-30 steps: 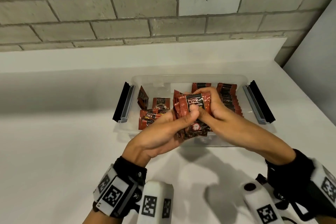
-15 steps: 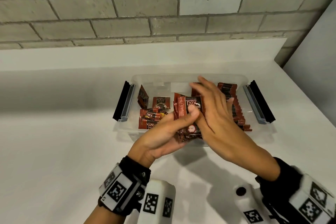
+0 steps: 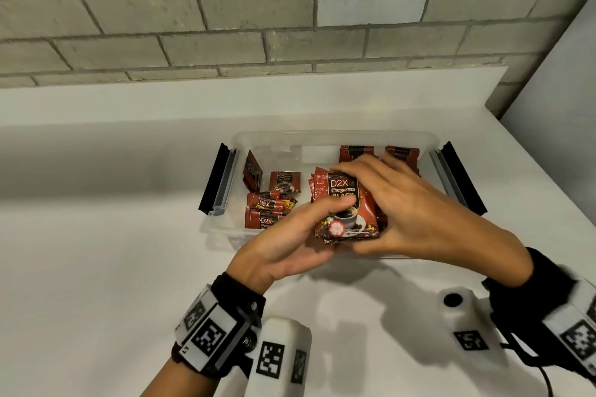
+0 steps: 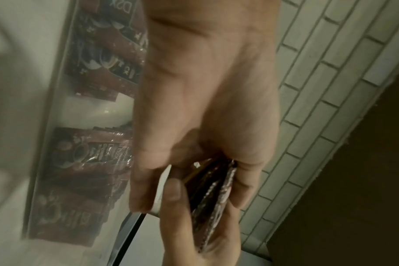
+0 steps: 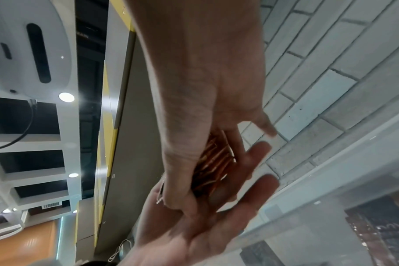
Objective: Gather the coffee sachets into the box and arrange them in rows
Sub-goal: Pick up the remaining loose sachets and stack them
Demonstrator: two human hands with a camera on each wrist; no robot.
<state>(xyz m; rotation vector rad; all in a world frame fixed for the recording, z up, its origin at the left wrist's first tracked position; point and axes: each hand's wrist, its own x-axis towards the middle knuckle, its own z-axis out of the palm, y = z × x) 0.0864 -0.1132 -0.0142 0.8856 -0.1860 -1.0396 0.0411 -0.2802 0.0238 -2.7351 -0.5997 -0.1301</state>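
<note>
A stack of red coffee sachets [image 3: 346, 206] is held upright over the front middle of the clear plastic box [image 3: 335, 138]. My left hand [image 3: 322, 222] grips it from the left, thumb pressed on the front sachet. My right hand [image 3: 387, 203] curls over its top and right side. The left wrist view shows the stack [image 4: 219, 194] edge-on between the fingers, and its edges [image 5: 214, 162] also show in the right wrist view. Loose sachets [image 3: 267, 206] lie at the box's left. Standing rows [image 3: 400, 153] fill its back right, partly hidden by my right hand.
The box stands on a white counter [image 3: 96, 267] against a grey brick wall [image 3: 225, 10]. Black latch handles stick out at the box's left end [image 3: 214, 184] and right end [image 3: 461, 177]. A white wall [image 3: 564, 90] closes the right side.
Half a second ago my right hand lay flat with straight fingers against the stack. It now curls around the stack's top and right side. My left hand keeps its grip.
</note>
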